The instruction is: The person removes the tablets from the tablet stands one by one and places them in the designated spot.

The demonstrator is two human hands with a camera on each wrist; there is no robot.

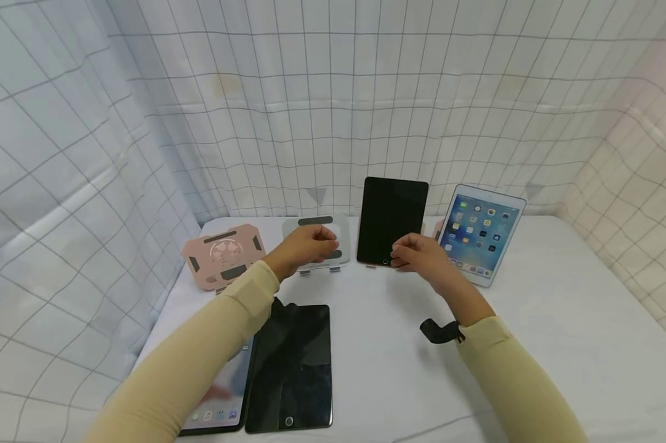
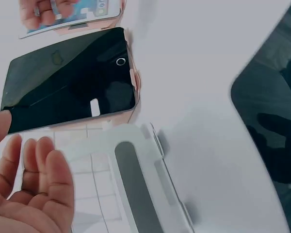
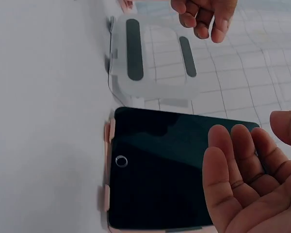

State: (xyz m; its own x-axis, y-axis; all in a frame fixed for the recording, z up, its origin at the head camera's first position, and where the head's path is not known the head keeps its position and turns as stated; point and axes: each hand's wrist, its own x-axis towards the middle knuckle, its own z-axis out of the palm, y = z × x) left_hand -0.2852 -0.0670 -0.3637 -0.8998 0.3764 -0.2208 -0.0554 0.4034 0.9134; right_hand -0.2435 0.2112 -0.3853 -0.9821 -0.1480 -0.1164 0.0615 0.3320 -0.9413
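Observation:
My left hand (image 1: 309, 246) is raised in front of the grey-white tablet stand (image 1: 341, 232), fingers loosely bent and holding nothing. In the left wrist view the same hand (image 2: 36, 189) shows its thumb apart from the fingers. My right hand (image 1: 424, 259) hovers before the lower right corner of a dark-screened tablet (image 1: 394, 215), which leans on a pink stand (image 3: 106, 194). Its fingers are relaxed, with nothing between them. To the right, a white tablet (image 1: 479, 231) with lit app icons leans at a tilt; its support is mostly hidden.
A pink stand (image 1: 224, 255) without a tablet is at the back left of the white table (image 1: 565, 344). Near the front left lie a dark tablet (image 1: 305, 369) and a lit tablet (image 1: 222, 394), partly under my left sleeve. Checked curtains (image 1: 366, 92) surround the table's back and sides.

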